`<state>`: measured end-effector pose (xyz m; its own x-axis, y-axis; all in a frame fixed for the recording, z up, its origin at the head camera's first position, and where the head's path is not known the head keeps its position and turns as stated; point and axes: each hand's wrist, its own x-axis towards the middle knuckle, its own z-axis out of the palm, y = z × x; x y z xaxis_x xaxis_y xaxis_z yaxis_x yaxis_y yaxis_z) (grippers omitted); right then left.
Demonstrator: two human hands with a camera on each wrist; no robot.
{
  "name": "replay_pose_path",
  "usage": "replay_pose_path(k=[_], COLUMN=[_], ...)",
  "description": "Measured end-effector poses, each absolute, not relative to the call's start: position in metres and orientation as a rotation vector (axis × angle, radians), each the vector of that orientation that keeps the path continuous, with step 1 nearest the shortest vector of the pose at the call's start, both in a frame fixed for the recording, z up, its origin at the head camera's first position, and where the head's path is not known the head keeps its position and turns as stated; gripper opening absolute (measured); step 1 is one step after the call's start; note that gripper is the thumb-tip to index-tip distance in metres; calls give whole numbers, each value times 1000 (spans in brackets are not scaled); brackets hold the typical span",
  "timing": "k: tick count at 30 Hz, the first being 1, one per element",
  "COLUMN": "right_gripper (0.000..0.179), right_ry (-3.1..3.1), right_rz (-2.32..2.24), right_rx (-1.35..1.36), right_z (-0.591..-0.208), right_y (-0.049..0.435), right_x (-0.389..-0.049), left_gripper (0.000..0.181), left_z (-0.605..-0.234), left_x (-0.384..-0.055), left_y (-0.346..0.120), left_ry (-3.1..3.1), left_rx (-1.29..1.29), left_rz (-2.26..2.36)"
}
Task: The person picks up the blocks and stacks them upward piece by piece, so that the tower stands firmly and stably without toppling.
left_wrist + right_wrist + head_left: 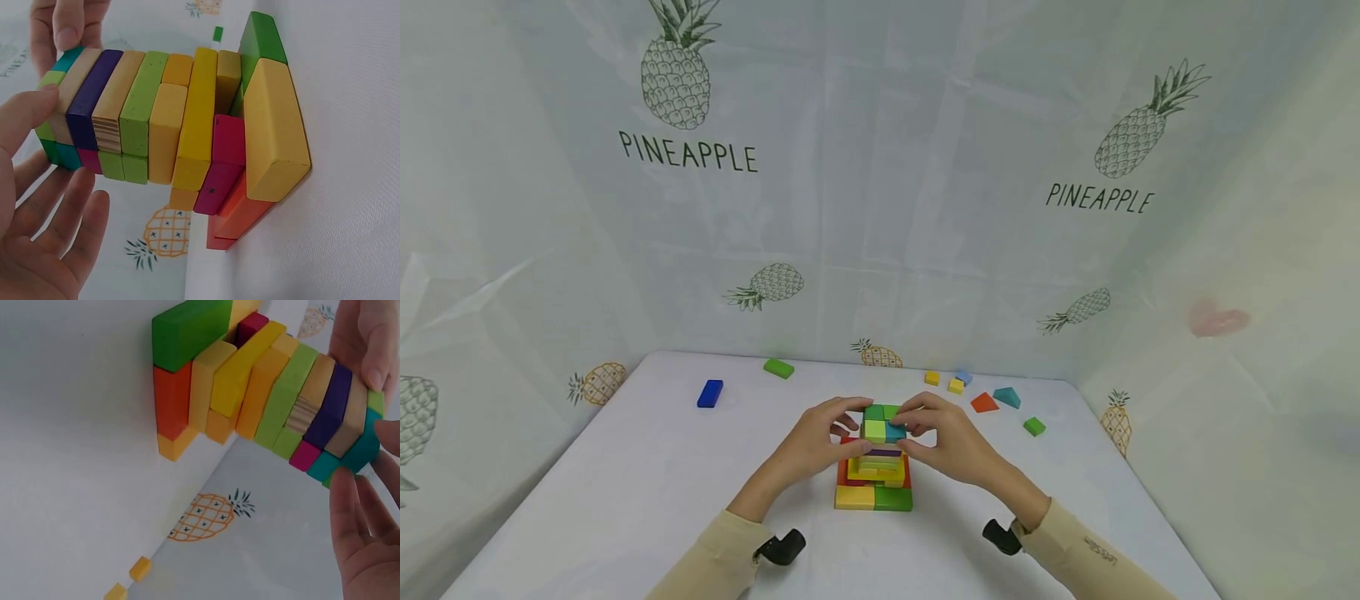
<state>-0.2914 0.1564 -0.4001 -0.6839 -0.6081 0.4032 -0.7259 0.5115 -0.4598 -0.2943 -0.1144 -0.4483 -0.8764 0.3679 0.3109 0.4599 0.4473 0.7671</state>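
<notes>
A tower of coloured wooden blocks (pixel 854 498) stands upright at the middle of the table. At its top, my left hand (pixel 818 437) holds the left side, the thumb on the light green block (pixel 874 432) and the index finger by the dark green block (pixel 49 152) behind. From the right, my right hand (pixel 951 440) pinches the teal block (pixel 364 447) beside it between thumb and fingers. Under this top layer lie a plain wood block (pixel 349 420) and a purple block (pixel 94 103). Wider yellow, red and green blocks form the lower levels.
Loose blocks lie farther back: a blue block (pixel 710 393) and a green block (pixel 778 368) on the left. On the right are two small yellow blocks, an orange-red triangle (pixel 984 402), a teal piece (pixel 1007 397) and a green block (pixel 1034 426). Pineapple-printed cloth (pixel 880 208) hangs behind.
</notes>
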Motion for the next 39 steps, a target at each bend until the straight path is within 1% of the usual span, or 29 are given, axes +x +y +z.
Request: replay_pose_path(k=[5, 8, 15, 20, 29, 39], right_gripper=[33, 35, 42, 48, 51, 52], right_ry=[-2530, -2529, -2618, -2730, -2826, -2951], right_rz=[902, 874, 774, 752, 744, 729], right_rx=[1105, 1047, 921, 846, 842, 663], right_z=[-395, -396, -417, -434, -443, -455], right_y=[171, 186, 223, 240, 246, 247], right_x=[-297, -309, -358, -390, -432, -448], left_gripper=[65, 65, 62, 62, 63, 61], left_z=[-447, -447, -448, -448, -448, -447], left_x=[-293, -293, -294, -293, -293, -292], left_y=[-113, -113, -114, -115, -117, -116], left_ry=[-2581, -2583, -2580, -2589, -2590, -2596], left_rx=[-739, -733, -726, -720, -723, -723], left_rz=[-1434, -1437, -1446, -1452, -1460, -1470])
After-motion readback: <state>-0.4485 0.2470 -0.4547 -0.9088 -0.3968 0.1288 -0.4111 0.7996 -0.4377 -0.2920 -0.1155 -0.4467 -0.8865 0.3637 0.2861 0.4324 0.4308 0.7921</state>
